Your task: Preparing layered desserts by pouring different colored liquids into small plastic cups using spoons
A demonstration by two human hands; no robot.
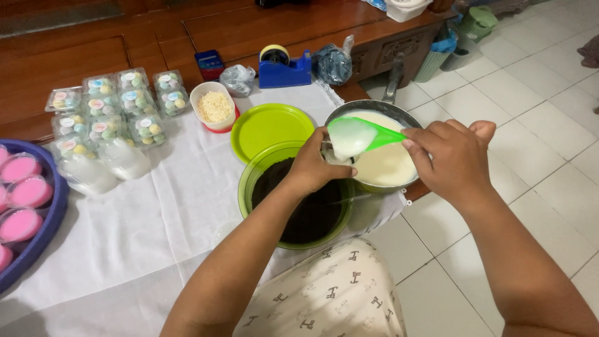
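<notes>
The right hand [452,159] grips a green ladle [359,134] of white cream above the metal pot [380,165] at the surface's right edge; the left hand [315,168] clasps a small clear cup [329,156] beneath it.

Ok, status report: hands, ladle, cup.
Right hand grips green ladle, full of white cream. Left hand holds small cup under it, over dark-crumb bowl. Cream pot behind; nothing blocking.

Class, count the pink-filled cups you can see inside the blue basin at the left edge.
5 pink-filled cups in the blue plastic basin: one at top, then, and one at bottom. More may lie beyond the frame.
</notes>
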